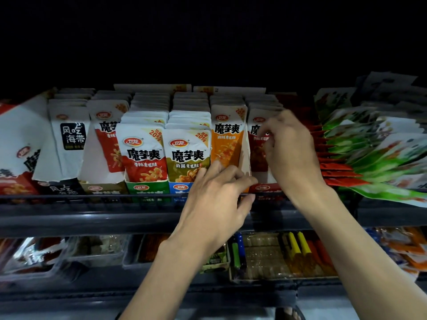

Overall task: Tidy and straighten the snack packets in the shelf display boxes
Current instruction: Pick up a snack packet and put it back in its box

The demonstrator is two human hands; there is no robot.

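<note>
Packets (143,153) are stood in rows in display boxes (147,187) on the upper shelf. The right hand (288,146) is laid on the front red packet (255,155) in the last box, with fingers curled; it is blurred, so a real pinch cannot be told. The left hand (215,195) is bent against the front of the orange packets' box (245,158), thumb down by the shelf rail (92,199); a grip cannot be told either. That box should be held steady while the red packets are pushed back gently and stood straight, tops level, so none get bent or tipped out.

Upright packets (143,148) crowd the boxes (147,186); dark space above lies open.
</note>
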